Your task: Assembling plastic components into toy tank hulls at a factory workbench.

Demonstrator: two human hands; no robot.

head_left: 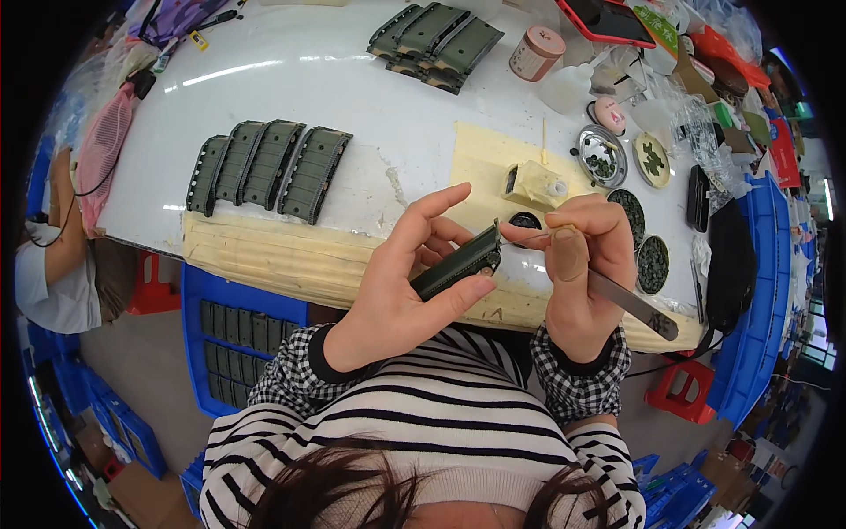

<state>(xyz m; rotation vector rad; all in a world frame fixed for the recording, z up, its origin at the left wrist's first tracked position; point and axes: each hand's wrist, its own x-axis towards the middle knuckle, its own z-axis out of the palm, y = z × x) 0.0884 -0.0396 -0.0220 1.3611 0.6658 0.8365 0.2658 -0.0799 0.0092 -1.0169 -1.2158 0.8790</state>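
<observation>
My left hand is wrapped round a dark green moulded plastic model part, holding it tilted above the padded table edge. My right hand pinches metal tweezers, whose broad end sticks out below the palm. Their thin tip reaches the upper end of the part; whether it grips a small piece there is too small to tell. A tan cover sits on my right thumb. Just beyond the hands, a small glue-stained bottle and a round black cap rest on a yellowish sheet.
Similar green parts lie in a row at left, with more stacked at the back. Small dishes of tiny green pieces stand at right, near a pink tin and a red-cased phone. A blue crate sits below left.
</observation>
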